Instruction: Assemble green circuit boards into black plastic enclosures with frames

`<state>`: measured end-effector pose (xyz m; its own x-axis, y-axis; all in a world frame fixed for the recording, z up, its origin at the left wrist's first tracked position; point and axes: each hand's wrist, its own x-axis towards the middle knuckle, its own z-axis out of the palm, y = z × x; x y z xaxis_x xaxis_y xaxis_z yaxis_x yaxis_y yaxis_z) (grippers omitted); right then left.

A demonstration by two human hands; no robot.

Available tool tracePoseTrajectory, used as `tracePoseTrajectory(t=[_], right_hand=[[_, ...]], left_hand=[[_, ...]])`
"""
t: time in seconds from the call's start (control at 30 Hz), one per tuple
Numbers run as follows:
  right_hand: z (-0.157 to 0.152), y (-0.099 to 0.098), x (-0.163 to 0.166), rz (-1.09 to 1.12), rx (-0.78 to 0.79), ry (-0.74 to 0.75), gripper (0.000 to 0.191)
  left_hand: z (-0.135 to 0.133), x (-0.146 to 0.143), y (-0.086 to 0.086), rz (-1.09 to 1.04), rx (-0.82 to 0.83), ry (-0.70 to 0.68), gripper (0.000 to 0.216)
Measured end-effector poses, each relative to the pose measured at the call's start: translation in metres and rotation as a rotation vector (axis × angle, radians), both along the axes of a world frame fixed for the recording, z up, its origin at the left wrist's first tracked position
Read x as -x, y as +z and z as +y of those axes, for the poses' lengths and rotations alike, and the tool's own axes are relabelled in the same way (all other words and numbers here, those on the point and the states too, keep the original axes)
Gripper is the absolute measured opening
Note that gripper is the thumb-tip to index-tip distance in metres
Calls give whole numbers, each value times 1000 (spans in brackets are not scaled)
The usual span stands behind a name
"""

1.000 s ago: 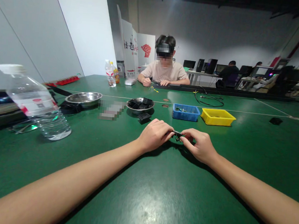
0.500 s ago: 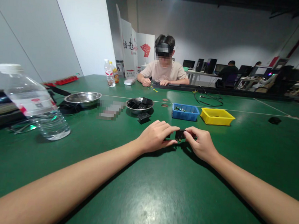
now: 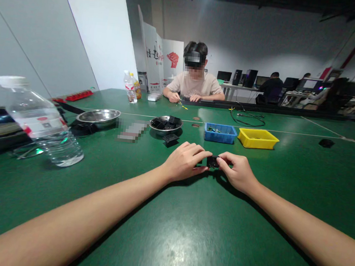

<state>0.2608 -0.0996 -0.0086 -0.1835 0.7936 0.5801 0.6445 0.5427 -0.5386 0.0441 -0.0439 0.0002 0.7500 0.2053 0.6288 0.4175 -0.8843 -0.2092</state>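
Observation:
Between my hands, just above the green table (image 3: 175, 216), is a small black plastic part (image 3: 212, 162), its facing side dark with fine detail too small to read. My left hand (image 3: 184, 162) is closed on its left end, thumb below and fingers above. From the right, my right hand (image 3: 236, 168) pinches the other end between thumb and forefinger. My fingers cover both ends, so I cannot tell whether it is one piece or two pieces together. Beyond my left hand, a metal bowl (image 3: 156, 127) holds several black plastic pieces, and another black piece (image 3: 171, 139) lies before it.
A blue bin (image 3: 220, 139) with small parts and a yellow bin (image 3: 258, 144) stand beyond my hands. To the left are a water bottle (image 3: 48, 124) and a metal dish (image 3: 99, 117). A black cable (image 3: 250, 120) lies farther back. Across the table sits a person (image 3: 197, 84).
The black part has turned in my fingers; its dark face now shows where small metallic bits hung below it. My hands have barely shifted.

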Motion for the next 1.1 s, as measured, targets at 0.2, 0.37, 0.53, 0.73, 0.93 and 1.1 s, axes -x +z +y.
tracePoseTrajectory(t=[0.2,0.37,0.53,0.73,0.93,1.1], right_hand=[[0,1,-1,6,4,17,23],[0,0,-3,-27,-26,44,29],[3,0,-5,-115,-122,46,35],[4,1,-5,-162,-171,60,31],[9,3,-13,-142,-134,-8,28],[22,5,-39,-73,-93,-160,31]], left_hand=[[-2,-1,0,-18,5,2,29],[-1,-1,-1,-57,46,48,29],[1,-1,-2,-61,59,44,30],[1,-1,-3,-39,89,45,31],[0,-1,-1,-22,171,85,38],[0,0,-1,22,269,170,43]])
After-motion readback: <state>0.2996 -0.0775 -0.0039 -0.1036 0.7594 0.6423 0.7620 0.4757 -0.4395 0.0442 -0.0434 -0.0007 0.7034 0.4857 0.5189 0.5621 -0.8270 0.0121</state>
